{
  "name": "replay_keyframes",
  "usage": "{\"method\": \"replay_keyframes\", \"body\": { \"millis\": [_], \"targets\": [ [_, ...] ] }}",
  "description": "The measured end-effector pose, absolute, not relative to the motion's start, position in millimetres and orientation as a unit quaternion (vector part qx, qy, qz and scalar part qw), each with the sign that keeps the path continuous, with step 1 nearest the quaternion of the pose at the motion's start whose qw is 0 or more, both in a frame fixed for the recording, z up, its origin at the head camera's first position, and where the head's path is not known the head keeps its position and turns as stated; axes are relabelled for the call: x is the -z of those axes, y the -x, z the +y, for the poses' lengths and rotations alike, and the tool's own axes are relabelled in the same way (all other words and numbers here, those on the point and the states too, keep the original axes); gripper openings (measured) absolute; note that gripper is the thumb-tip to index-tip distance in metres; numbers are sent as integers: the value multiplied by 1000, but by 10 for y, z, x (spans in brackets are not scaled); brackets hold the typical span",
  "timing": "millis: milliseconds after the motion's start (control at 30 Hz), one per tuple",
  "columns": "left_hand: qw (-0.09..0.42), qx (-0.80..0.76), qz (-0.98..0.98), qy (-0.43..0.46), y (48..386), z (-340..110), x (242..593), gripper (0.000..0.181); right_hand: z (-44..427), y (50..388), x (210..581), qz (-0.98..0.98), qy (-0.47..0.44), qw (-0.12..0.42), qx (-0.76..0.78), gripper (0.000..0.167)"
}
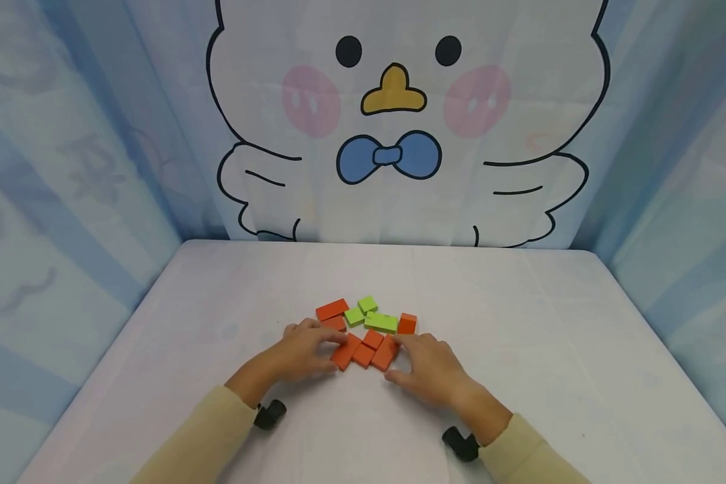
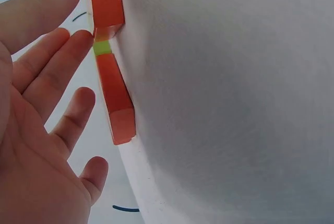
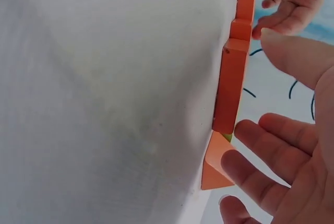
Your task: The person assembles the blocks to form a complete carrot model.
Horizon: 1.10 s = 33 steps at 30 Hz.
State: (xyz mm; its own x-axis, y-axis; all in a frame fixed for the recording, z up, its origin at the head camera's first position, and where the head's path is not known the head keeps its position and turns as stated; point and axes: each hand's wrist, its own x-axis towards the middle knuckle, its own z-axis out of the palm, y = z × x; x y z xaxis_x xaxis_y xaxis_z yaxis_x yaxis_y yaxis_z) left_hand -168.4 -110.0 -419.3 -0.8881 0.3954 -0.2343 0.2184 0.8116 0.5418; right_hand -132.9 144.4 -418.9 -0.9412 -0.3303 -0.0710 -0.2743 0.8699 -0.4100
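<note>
Orange and green blocks lie together at the middle of the table. The left hand (image 1: pixel 305 351), fingers relaxed, is at an orange block (image 1: pixel 346 352) at the group's near left. On the other side the right hand (image 1: pixel 431 368) has its fingertips by another orange block (image 1: pixel 385 353); whether either hand touches is unclear. Two smaller orange blocks (image 1: pixel 364 355) sit between these. The left wrist view has spread fingers (image 2: pixel 78 112) beside orange blocks (image 2: pixel 115 91). In the right wrist view, loosely bent fingers (image 3: pixel 271 151) are beside a long orange block (image 3: pixel 231 85).
Behind the near row lie green blocks (image 1: pixel 380 323), a long orange block (image 1: pixel 332 309) and an upright-looking orange block (image 1: pixel 407 324). The white table (image 1: pixel 520 316) extends around them. A curtain with a cartoon figure (image 1: pixel 393 202) hangs beyond its far edge, with blue curtains at both sides.
</note>
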Motion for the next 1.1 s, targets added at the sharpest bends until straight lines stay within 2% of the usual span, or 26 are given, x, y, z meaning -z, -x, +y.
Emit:
{"method": "replay_keyframes", "body": {
  "millis": [267,433,800,1100],
  "targets": [
    [145,-237,937,-212,1749,-1076,4249,59,1406,1340,4200,973,140,54,177,63],
    [145,-239,934,-224,1781,-1019,4258,59,1388,1345,4216,976,133,53,165,63],
    [144,-216,944,-202,1755,-988,4245,57,1347,1351,4228,978,133,52,151,61],
    [162,-232,942,-182,1542,-1074,4251,55,1404,1311,4223,974,146,78,154,54]
  ]
}}
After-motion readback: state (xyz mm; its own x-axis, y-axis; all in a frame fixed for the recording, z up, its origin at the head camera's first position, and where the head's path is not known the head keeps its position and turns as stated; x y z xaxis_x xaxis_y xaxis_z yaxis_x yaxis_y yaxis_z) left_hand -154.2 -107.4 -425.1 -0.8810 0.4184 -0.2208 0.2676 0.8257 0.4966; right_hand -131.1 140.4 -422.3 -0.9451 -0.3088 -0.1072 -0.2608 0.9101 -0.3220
